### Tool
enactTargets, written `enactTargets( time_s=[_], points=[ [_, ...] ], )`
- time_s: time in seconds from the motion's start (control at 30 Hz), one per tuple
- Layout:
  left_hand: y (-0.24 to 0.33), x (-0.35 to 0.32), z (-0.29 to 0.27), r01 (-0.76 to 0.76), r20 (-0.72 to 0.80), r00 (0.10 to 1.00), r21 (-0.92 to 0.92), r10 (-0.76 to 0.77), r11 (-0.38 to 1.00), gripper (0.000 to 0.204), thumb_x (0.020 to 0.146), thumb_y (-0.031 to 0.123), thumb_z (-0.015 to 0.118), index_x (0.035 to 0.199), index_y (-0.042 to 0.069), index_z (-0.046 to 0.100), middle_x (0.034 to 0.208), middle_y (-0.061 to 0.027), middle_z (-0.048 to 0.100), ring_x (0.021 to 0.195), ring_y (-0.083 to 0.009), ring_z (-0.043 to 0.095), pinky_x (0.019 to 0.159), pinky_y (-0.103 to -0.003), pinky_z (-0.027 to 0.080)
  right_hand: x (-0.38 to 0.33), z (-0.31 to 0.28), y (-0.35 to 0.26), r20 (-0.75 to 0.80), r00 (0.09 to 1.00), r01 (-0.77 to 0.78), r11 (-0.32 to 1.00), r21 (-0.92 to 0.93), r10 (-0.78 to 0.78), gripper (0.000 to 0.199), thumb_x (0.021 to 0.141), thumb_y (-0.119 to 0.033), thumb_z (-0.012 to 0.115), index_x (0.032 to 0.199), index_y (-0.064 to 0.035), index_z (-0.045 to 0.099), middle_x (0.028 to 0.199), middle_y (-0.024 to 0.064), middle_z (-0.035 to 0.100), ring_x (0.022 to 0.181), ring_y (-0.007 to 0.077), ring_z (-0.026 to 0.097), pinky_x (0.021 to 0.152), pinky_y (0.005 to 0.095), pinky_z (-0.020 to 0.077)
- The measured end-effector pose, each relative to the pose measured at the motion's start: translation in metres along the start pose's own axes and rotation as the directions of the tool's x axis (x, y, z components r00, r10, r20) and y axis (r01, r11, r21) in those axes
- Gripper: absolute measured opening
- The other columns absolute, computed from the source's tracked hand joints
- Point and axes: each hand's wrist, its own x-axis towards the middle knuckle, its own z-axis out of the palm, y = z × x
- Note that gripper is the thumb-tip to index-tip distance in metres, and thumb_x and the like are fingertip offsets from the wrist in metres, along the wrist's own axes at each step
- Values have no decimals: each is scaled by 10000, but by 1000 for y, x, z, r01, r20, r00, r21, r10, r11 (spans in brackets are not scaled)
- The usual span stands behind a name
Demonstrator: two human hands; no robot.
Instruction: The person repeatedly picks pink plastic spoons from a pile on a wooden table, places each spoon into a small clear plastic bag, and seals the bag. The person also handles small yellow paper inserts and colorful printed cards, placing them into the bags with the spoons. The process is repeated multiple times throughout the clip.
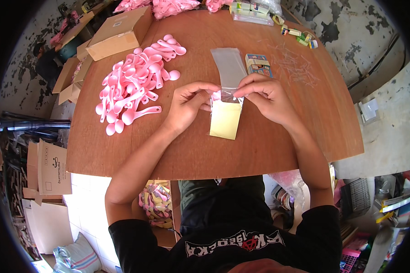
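Observation:
Between my two hands is a small clear plastic bag (226,95) with a pale yellow card (225,120) inside. A bit of pink shows near the bag's upper left, partly behind my fingers. My left hand (189,102) pinches the bag's left top corner, and my right hand (266,96) pinches the right one. Just beyond them lies a stack of flat clear bags (229,66). A bundle of printed cards (258,65) rests beside that stack. To the left spreads a heap of pink plastic spoons (132,82).
Thin clear strips (296,68) lie scattered at the right. Small tape rolls (300,36) sit at the far right edge. A cardboard box (120,34) stands at the far left. Below the table, an open box holds filled packets (156,202).

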Motion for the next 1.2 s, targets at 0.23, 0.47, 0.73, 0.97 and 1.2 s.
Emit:
enactTargets(
  time_s=[0.23,0.47,0.73,0.97,1.2],
  points=[
    [-1,0,-2,20,-3,1000,12,-20,1000,226,976,39,463,1078,21,664,1033,-78,683,909,-146,665,751,-279,565,0,2,-1,-4,999,49,999,-21,-49,206,848,90,561,894,-20,730,893,51,655,795,145,628,680,251,470],
    [-7,1,-5,15,56,998,-173,-6,985,205,991,83,460,1052,24,646,1055,-74,677,908,-137,658,750,-274,559,-1,1,-2,12,999,49,998,-49,-49,234,830,98,537,900,-18,728,891,56,646,781,148,624,672,251,473],
    [-5,2,-1,-56,28,998,66,54,996,169,987,131,542,1087,26,628,997,-35,685,874,-79,630,679,-230,515,-2,2,-5,16,997,82,997,-15,-81,97,803,-5,699,897,-2,724,886,56,637,794,142,622,691,269,494],
    [-4,2,-2,-38,32,999,47,36,998,178,997,118,517,1100,26,629,989,-36,685,842,-76,633,684,-234,520,-3,6,2,7,999,53,998,-14,-53,118,772,-9,761,870,11,698,889,54,614,820,145,641,727,267,520],
    [-3,2,1,-63,57,997,55,59,997,191,964,105,575,1140,33,596,1036,-46,683,843,-72,627,665,-229,516,-5,11,7,-10,998,-54,968,246,58,111,793,65,714,851,27,628,965,57,571,871,145,658,783,273,561]
  ],
)
